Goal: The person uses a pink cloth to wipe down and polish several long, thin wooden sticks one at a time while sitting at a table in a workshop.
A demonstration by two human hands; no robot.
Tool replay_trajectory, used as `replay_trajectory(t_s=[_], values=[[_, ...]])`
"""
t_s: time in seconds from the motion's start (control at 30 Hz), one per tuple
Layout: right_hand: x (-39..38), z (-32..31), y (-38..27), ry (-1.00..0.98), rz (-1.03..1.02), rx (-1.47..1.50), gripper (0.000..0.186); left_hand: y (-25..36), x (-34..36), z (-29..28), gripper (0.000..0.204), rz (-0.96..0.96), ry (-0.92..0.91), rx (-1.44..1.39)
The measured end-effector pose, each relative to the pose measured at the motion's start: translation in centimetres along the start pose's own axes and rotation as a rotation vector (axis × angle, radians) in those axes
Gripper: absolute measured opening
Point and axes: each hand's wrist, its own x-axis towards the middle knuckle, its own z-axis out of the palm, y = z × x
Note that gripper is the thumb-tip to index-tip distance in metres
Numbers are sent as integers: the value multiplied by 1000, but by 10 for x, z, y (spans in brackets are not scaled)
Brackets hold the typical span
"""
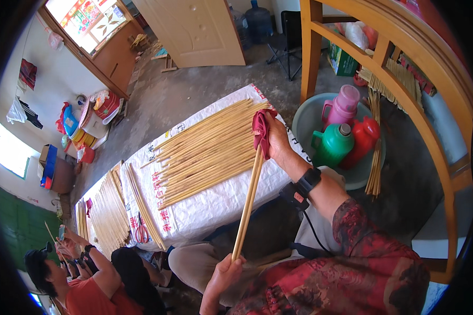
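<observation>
My left hand (223, 274) is closed round the lower ends of a couple of long, thin, pale wooden sticks (249, 199), held slanting upward. At their upper ends, my right hand (279, 137) is closed on a dark red cloth (263, 128), which is wrapped about the sticks. Just beyond lies a row of many similar sticks (210, 152), side by side on a white woven-plastic sheet (194, 220) with red print. A black strap with a small box and cable sits on my right forearm.
A grey-blue tub (306, 118) at right holds a green flask (333, 142), a pink one and a red one. Scissors (141, 231) lie near more sticks (108, 212) at left. A co-worker in red (97, 289) sits lower left. A wooden chair frame (431, 121) stands at right.
</observation>
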Motion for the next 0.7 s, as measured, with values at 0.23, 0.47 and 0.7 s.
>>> replay_trajectory(t_s=[0.23, 0.47, 0.7], values=[[26, -20, 0, 78, -37, 148, 34, -3, -26, -13, 13, -42, 20, -19], [21, -9, -25, -227, -48, 321, 51, 18, -35, -23, 10, 213, 446, 157], [-1, -3, 3, -529, 177, 232, 50, 99, 36, 8, 22, 566, 694, 666]])
